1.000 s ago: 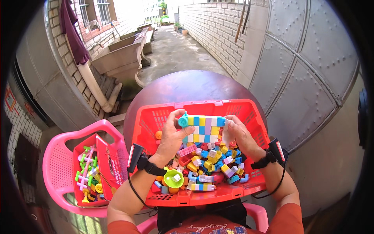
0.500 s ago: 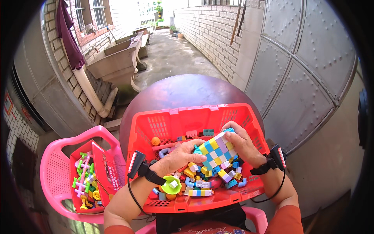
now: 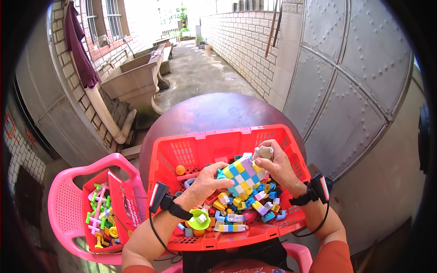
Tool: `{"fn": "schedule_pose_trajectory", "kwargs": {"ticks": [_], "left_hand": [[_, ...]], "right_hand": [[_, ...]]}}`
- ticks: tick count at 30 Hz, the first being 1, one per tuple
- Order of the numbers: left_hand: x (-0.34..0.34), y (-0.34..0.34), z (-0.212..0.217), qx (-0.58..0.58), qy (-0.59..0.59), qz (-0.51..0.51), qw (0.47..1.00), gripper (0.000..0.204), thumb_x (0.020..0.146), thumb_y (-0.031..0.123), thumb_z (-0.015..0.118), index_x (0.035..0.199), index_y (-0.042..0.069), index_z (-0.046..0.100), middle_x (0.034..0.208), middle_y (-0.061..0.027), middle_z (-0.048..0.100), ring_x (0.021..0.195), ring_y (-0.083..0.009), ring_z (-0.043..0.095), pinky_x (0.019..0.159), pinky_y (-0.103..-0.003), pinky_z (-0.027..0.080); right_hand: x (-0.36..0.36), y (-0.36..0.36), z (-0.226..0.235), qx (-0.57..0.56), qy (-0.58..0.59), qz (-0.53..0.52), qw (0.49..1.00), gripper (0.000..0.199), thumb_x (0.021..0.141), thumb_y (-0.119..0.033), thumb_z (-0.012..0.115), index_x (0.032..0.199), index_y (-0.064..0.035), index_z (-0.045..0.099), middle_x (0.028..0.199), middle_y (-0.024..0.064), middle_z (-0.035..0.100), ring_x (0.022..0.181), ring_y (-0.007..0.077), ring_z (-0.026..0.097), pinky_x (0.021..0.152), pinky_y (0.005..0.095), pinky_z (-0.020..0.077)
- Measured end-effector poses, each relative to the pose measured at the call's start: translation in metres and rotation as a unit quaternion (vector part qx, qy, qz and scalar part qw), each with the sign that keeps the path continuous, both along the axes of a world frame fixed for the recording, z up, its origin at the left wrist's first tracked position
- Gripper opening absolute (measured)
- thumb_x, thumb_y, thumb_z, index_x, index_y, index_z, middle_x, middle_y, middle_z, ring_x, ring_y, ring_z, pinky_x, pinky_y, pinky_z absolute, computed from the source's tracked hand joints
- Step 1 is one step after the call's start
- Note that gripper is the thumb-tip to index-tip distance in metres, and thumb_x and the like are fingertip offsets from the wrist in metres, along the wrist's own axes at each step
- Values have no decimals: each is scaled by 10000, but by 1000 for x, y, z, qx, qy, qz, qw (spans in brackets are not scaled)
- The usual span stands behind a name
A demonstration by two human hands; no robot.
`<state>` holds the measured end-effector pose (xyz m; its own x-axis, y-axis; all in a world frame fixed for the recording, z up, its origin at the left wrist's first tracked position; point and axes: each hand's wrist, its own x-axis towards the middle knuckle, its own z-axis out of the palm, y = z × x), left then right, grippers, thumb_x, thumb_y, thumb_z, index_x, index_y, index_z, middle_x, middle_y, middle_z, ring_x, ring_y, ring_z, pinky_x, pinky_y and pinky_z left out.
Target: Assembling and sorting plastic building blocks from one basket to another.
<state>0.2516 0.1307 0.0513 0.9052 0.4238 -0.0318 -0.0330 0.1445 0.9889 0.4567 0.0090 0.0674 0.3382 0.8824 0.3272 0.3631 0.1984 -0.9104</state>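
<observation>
My left hand (image 3: 207,183) is closed on the left side of a block built of toy bricks (image 3: 243,176), checkered in yellow, white, blue and lilac. A turquoise piece pokes out between that hand and the block. My right hand (image 3: 278,167) is closed round a whitish toy piece (image 3: 263,152) at the block's upper right corner. Whether this piece is fixed to the block I cannot tell. Under both hands, loose toy bricks (image 3: 260,208) in many colours lie in a red plastic basket (image 3: 200,141). A lime-green cup-shaped piece (image 3: 199,220) sits beneath my left wrist.
The basket rests on a round dark table (image 3: 218,109). To the left, a pink plastic chair (image 3: 63,214) carries a red box (image 3: 123,195) of green, pink and yellow toy pieces. An orange ball (image 3: 180,169) lies in the basket's far left. Metal doors (image 3: 346,91) stand at the right.
My right hand has shifted up slightly and now has a whitish piece in its fingers, where the block's blue corner showed before. The block has turned a little and sits slightly lower.
</observation>
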Motion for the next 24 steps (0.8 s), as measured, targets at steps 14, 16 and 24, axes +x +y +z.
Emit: {"fn": "schedule_pose_trajectory", "kwargs": {"ticks": [14, 16, 24], "left_hand": [[-2, 9, -6, -89, -33, -21, 995, 412, 808, 94, 722, 1166, 27, 528, 1057, -51, 599, 983, -118, 597, 892, -285, 501], [-2, 8, -6, -90, -35, -10, 995, 418, 808, 97, 722, 1168, 28, 524, 1053, -53, 599, 983, -120, 598, 891, -284, 502], [-4, 11, -8, -78, -68, -22, 994, 432, 800, 164, 712, 1169, 34, 529, 1013, -42, 593, 967, -127, 595, 873, -290, 504]], "right_hand": [[-2, 0, 1, -121, 185, 131, 966, 306, 951, -344, 546, 1041, -52, 550, 851, -16, 558, 727, 43, 525, 594, 204, 429], [1, -1, 2, -122, 152, 139, 971, 297, 951, -334, 546, 1050, -54, 548, 854, -17, 561, 732, 41, 526, 595, 203, 431], [-3, -7, 10, -163, 132, 175, 962, 300, 941, -307, 583, 1098, -56, 537, 893, -16, 585, 775, 43, 551, 615, 205, 454]]}}
